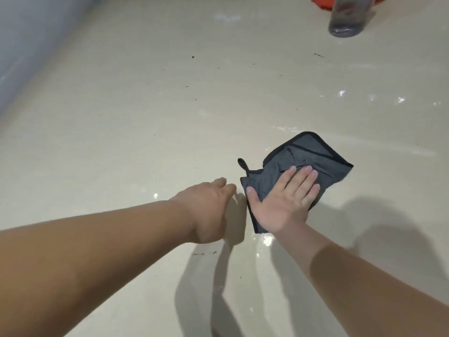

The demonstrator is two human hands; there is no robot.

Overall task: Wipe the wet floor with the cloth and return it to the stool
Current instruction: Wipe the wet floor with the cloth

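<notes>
right hand (pixel 283 200) palm-down, fingers straight and close together, thumb spread to the left, pressing flat on the near part of the cloth (pixel 308 154). left hand (pixel 206 210) just left of the cloth's edge, apart from it, seen from the back, fingers bent down toward the floor (pixel 145 105) with nothing held in view. both forearms bare, reaching in from the bottom corners.

dark grey cloth with darker edging, lying rumpled and partly folded on the floor, far corner sticking out beyond the right fingertips, small hanging loop (pixel 240 162) poking out at its left side between the two hands.

glossy cream floor, bright wet glints (pixel 267 239) just near the right wrist and more off to the far right, scattered dark specks further out. clear blurred container (pixel 347 18) at the top right, something orange-red (pixel 320 1) behind it. pale surface (pixel 24 45) along the left edge.
</notes>
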